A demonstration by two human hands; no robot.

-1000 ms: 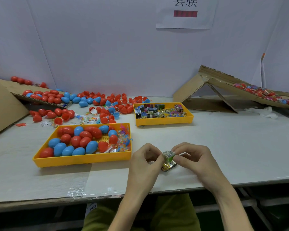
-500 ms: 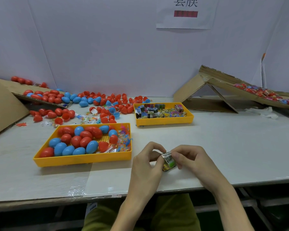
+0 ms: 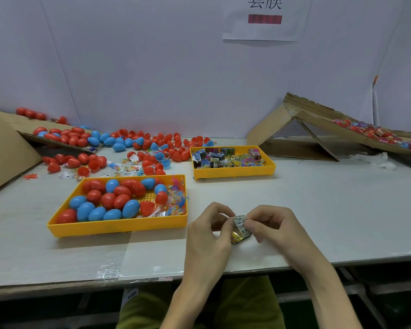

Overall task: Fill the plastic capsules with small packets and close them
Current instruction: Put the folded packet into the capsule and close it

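A small shiny packet with silver and gold print sits between both hands, just above the white table near its front edge. My left hand pinches its left side, and my right hand pinches its right side with curled fingers. Closed red and blue capsules fill the near yellow tray, with small toy bits in its right end. A second yellow tray farther back holds many small printed packets.
Loose red and blue capsules and open halves lie scattered at the back left, some on a cardboard ramp. A folded cardboard chute with wrapped capsules rises at the back right. White panels close the back.
The packet has been turned and folded between the fingers, and both hands have drawn slightly closer together. Trays and capsules have not moved.
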